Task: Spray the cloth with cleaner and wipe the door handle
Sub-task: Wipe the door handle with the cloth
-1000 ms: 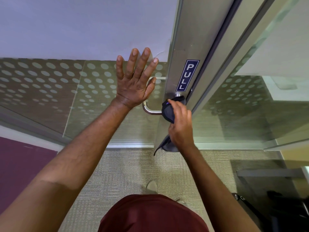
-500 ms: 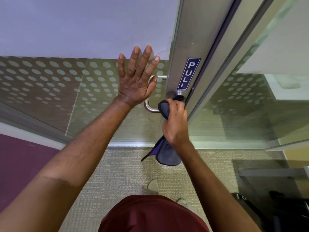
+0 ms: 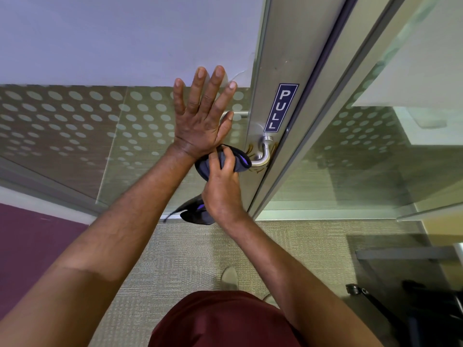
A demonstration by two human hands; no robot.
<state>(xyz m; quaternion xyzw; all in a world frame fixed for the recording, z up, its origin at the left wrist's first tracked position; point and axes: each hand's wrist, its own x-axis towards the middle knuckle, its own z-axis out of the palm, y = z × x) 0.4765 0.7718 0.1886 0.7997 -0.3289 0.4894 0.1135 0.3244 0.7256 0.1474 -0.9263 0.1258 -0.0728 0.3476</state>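
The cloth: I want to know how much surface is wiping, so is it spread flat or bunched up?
Bunched. The cloth is wadded round the door handle in the right hand, a loose tail hanging below.

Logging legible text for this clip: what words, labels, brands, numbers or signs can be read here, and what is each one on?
"PULL": white capitals, running vertically on a dark blue sign stuck to the metal door frame, just above the door handle.
Nothing else is readable: no text shows on the cloth, the dotted glass panel or the dark objects at lower right.
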